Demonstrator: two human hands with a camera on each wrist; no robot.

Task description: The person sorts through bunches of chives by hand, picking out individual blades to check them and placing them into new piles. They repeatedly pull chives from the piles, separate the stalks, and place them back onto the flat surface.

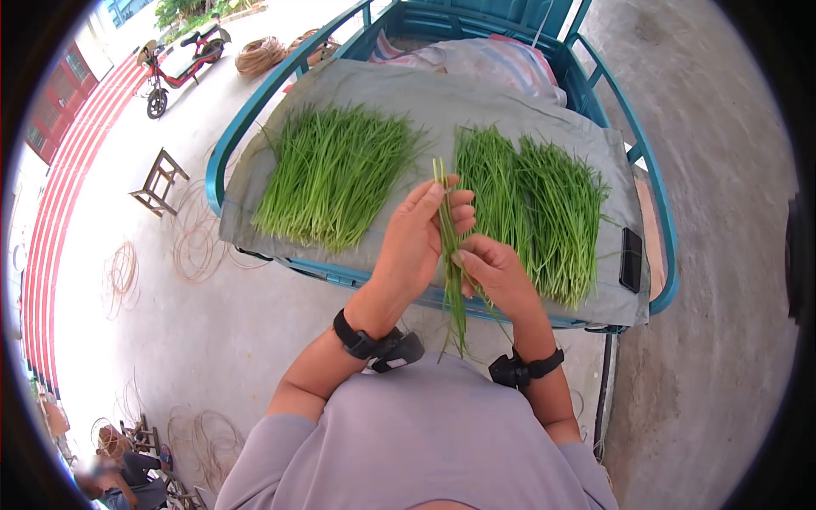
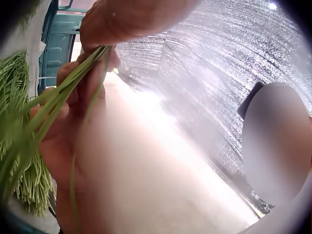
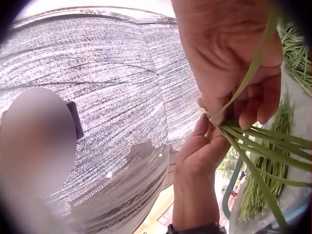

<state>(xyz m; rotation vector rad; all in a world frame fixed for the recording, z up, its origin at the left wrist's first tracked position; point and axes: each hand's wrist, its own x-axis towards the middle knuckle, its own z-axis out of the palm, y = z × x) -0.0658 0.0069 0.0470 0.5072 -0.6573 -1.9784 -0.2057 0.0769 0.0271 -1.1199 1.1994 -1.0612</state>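
Observation:
In the head view, a few long green stalks (image 1: 448, 229) hang upright between the two hands, pale ends at the top. The left hand (image 1: 416, 234) pinches them near those ends with its thumb and fingers. Lower down, the right hand (image 1: 500, 274) holds the same stalks between thumb and curled fingers. Leafy tips dangle below both hands. Behind them, one wide pile of green stalks (image 1: 331, 174) lies on the left of the grey cloth (image 1: 416, 110), and two adjoining piles (image 1: 561, 221) lie on the right. The left wrist view shows the leaves (image 2: 53, 105) fanning toward the camera.
The grey cloth covers a blue cart bed with rails (image 1: 659, 204). A black phone (image 1: 631, 260) lies at its right edge; a striped sack (image 1: 510, 68) is behind. A small stool (image 1: 160, 182), wire coils (image 1: 195, 246), a red scooter (image 1: 183, 66) and a seated person (image 1: 140, 486) are to the left.

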